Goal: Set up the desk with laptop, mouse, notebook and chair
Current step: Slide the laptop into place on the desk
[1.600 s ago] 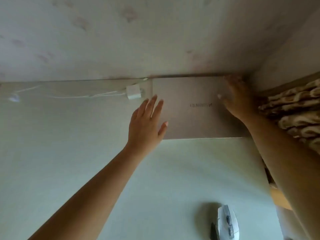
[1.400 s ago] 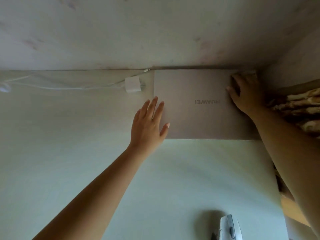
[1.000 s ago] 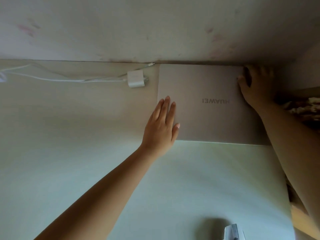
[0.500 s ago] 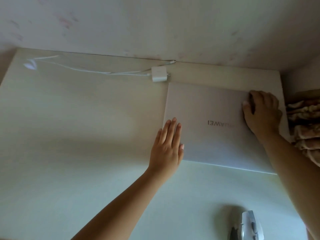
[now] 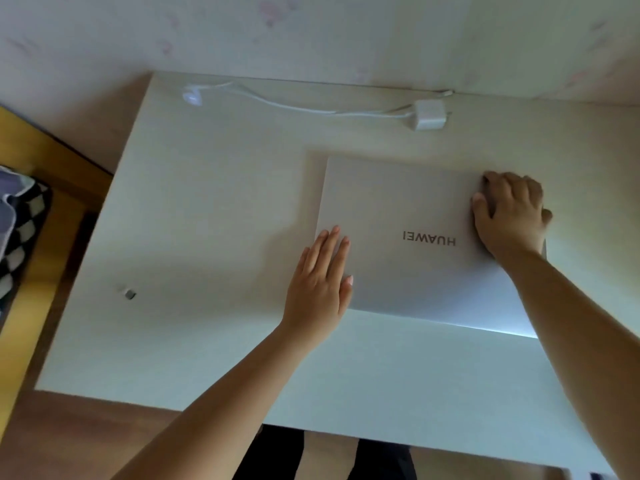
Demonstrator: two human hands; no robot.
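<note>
A closed silver laptop (image 5: 408, 233) lies flat on the pale desk (image 5: 214, 209), lid up, its logo upside down to me. My left hand (image 5: 320, 282) lies flat with fingers straight, its fingertips and thumb resting on the laptop's near left edge. My right hand (image 5: 509, 213) sits on the right side of the lid with fingers curled down and the thumb at the right edge, gripping it. The mouse, notebook and chair are out of view.
A white charger block (image 5: 429, 115) with its cable (image 5: 277, 103) lies along the back of the desk by the wall. A small dark object (image 5: 130, 294) sits near the desk's left side. A checkered fabric (image 5: 20, 230) lies on the floor at left.
The laptop has slid from the back right corner toward me and to the left, with both hands staying on it. The mouse has dropped out of view as my head moved.
</note>
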